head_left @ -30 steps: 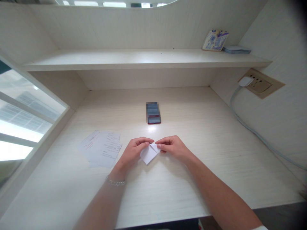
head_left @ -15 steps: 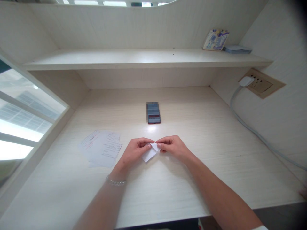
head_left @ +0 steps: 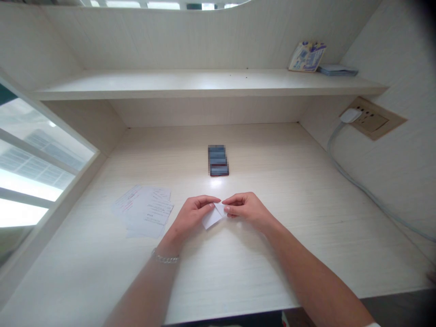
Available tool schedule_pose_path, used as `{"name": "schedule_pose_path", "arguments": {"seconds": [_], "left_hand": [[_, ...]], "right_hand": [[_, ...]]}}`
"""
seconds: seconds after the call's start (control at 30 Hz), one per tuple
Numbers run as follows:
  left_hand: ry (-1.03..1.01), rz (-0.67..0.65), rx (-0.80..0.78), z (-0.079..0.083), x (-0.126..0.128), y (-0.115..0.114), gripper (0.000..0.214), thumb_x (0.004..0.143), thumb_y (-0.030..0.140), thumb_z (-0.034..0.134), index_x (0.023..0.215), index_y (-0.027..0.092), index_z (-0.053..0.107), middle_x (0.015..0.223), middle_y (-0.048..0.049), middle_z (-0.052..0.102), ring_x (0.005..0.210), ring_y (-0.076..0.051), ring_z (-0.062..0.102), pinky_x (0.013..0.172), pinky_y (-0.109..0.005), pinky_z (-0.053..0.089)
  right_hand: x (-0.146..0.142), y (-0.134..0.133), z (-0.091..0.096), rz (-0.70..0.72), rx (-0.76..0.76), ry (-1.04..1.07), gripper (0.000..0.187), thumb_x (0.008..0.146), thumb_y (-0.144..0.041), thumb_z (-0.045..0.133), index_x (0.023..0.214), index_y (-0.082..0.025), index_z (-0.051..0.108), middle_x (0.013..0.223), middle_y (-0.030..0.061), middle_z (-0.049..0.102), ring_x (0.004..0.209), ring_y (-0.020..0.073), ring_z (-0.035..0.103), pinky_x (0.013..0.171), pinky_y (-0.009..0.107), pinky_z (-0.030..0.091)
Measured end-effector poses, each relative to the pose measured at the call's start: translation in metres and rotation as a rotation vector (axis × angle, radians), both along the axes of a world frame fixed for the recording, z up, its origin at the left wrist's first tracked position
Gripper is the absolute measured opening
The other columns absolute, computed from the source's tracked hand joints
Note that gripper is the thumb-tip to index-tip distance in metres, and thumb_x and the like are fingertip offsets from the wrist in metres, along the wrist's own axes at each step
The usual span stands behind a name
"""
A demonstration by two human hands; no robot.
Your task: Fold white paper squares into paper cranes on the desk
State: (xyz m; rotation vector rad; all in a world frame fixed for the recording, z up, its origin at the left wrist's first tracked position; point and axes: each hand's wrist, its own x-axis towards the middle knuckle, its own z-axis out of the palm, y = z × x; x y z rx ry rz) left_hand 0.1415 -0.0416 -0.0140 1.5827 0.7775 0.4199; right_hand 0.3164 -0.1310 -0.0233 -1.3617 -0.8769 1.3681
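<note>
A small piece of folded white paper (head_left: 211, 219) is held between both hands above the desk, with a diagonal fold line near its top. My left hand (head_left: 195, 214) pinches its upper left part between thumb and fingers. On the other side, my right hand (head_left: 245, 208) pinches the right corner, thumb below and index finger above. The two index fingertips nearly meet at the top edge. Parts of the paper under the fingers are hidden.
Loose sheets of paper with writing (head_left: 146, 211) lie on the desk to the left. Behind the hands is a dark, pixelated phone-like object (head_left: 218, 160). A shelf (head_left: 184, 81) holds a colourful packet (head_left: 307, 56). On the right, a cable (head_left: 361, 187) runs from a wall socket (head_left: 374, 120).
Both hands keep their pinch on the folded paper. The paper and fingertips have shifted only very slightly.
</note>
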Motion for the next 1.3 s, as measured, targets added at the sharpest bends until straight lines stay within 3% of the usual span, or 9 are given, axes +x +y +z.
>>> {"name": "schedule_pose_path", "arguments": {"seconds": [0.3, 0.5, 0.83, 1.0, 1.1, 1.3], "left_hand": [[-0.004, -0.028, 0.036, 0.001, 0.001, -0.004, 0.023, 0.078, 0.026, 0.053, 0.093, 0.018, 0.069, 0.093, -0.0066, 0.07, 0.077, -0.018, 0.062, 0.062, -0.025, 0.044], [-0.011, -0.033, 0.015, 0.0, 0.0, -0.004, 0.022, 0.077, 0.028, 0.055, 0.091, 0.017, 0.069, 0.091, -0.0077, 0.069, 0.076, -0.018, 0.061, 0.063, -0.025, 0.045], [-0.059, 0.052, -0.13, -0.005, 0.001, -0.001, 0.024, 0.075, 0.023, 0.053, 0.092, 0.017, 0.069, 0.088, -0.0058, 0.068, 0.069, -0.015, 0.057, 0.056, -0.023, 0.04], [-0.131, 0.105, -0.268, -0.002, 0.001, -0.002, 0.029, 0.078, 0.03, 0.052, 0.096, 0.014, 0.067, 0.074, -0.005, 0.066, 0.057, -0.012, 0.053, 0.049, -0.022, 0.036], [-0.114, 0.081, -0.22, 0.002, 0.001, -0.004, 0.033, 0.078, 0.038, 0.054, 0.096, 0.013, 0.067, 0.078, -0.0069, 0.067, 0.062, -0.014, 0.057, 0.053, -0.023, 0.04], [-0.014, 0.029, -0.056, 0.001, -0.002, -0.003, 0.027, 0.072, 0.033, 0.063, 0.09, 0.014, 0.068, 0.086, -0.0089, 0.069, 0.072, -0.017, 0.061, 0.06, -0.025, 0.044]], "right_hand": [[-0.01, 0.001, 0.007, -0.008, -0.033, -0.007, 0.029, 0.07, -0.042, 0.066, 0.079, -0.014, 0.066, 0.064, 0.0027, 0.063, 0.053, 0.0126, 0.059, 0.052, 0.025, 0.047], [-0.012, 0.001, 0.003, -0.014, -0.037, -0.016, 0.025, 0.066, -0.036, 0.071, 0.074, -0.014, 0.064, 0.059, 0.0014, 0.063, 0.052, 0.0118, 0.058, 0.052, 0.024, 0.046], [-0.01, 0.0, 0.001, -0.028, -0.026, -0.03, 0.024, 0.063, -0.034, 0.073, 0.075, -0.014, 0.065, 0.062, 0.0027, 0.064, 0.052, 0.0122, 0.059, 0.051, 0.024, 0.045], [-0.012, -0.001, 0.003, -0.044, -0.028, -0.049, 0.026, 0.064, -0.034, 0.073, 0.077, -0.013, 0.065, 0.064, 0.0032, 0.066, 0.053, 0.012, 0.06, 0.052, 0.024, 0.047], [-0.015, -0.001, 0.005, -0.047, -0.027, -0.054, 0.026, 0.065, -0.034, 0.072, 0.078, -0.013, 0.066, 0.065, 0.0031, 0.066, 0.054, 0.0122, 0.061, 0.053, 0.024, 0.048], [-0.017, 0.0, 0.007, -0.028, -0.02, -0.059, 0.028, 0.067, -0.036, 0.07, 0.081, -0.013, 0.066, 0.065, 0.0038, 0.067, 0.056, 0.0134, 0.062, 0.055, 0.025, 0.049]]}}
